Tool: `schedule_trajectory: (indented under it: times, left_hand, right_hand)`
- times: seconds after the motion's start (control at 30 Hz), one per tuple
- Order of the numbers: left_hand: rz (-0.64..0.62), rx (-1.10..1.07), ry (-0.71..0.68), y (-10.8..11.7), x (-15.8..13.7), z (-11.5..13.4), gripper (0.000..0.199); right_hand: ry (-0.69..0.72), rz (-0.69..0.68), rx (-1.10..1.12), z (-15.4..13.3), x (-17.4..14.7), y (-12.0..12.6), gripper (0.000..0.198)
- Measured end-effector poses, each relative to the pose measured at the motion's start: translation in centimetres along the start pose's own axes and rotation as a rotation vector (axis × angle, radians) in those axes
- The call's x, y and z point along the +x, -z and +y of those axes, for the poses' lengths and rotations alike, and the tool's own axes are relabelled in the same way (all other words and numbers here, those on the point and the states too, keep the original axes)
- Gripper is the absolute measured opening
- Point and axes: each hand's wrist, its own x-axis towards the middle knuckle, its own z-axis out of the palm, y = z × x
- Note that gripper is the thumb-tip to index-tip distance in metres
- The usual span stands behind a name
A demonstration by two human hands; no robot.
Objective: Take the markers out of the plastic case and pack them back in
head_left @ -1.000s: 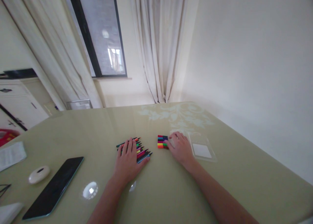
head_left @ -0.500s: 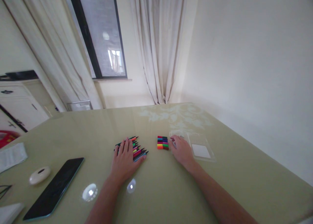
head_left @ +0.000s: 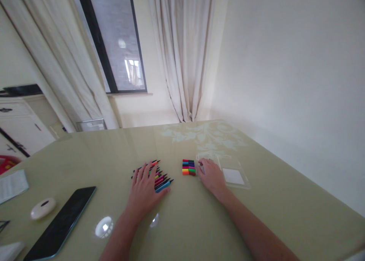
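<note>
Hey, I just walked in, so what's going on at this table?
A person's left hand is spread over a bunch of pens, tips toward the right. The right hand is curled over part of a clear case; whether it holds anything is hidden. Small coloured pieces, apparently pen caps, sit in rows between the hands.

1. Left hand [head_left: 142, 190]: bare; slender fingers [head_left: 146, 172], slim thumb [head_left: 162, 193]; nail detail too small to read.
2. Left forearm [head_left: 121, 228]: bare, smooth in outline, narrowing toward the hand.
3. Right hand [head_left: 211, 176]: bare; rounded back, fingers partly hidden.
4. Right forearm [head_left: 251, 225]: bare along its visible length, evenly tapered.
</note>
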Motion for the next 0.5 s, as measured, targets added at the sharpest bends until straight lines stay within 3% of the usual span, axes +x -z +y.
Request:
schedule_trajectory:
  times: [0.17, 0.23, 0.37, 0.5]
  left_hand:
    - [-0.14, -0.093, -0.023, 2.8, 0.2, 0.7, 0.023]
    - [-0.219, -0.118, -0.013, 3.3, 0.3, 0.7, 0.009]
    - [-0.308, -0.166, 0.007, 3.4, 0.6, 0.6, 0.005]
    - [-0.303, -0.213, 0.007, 3.1, 0.9, 0.6, 0.006]
  right_hand:
    - [0.005, -0.008, -0.097, 0.1, -0.1, -0.1, 0.023]
    - [0.009, -0.011, -0.143, 0.1, -0.1, -0.1, 0.025]
    - [0.015, 0.032, -0.208, 0.1, -0.2, 0.3, 0.026]
    - [0.091, 0.131, -0.205, 0.1, -0.3, 0.6, 0.024]
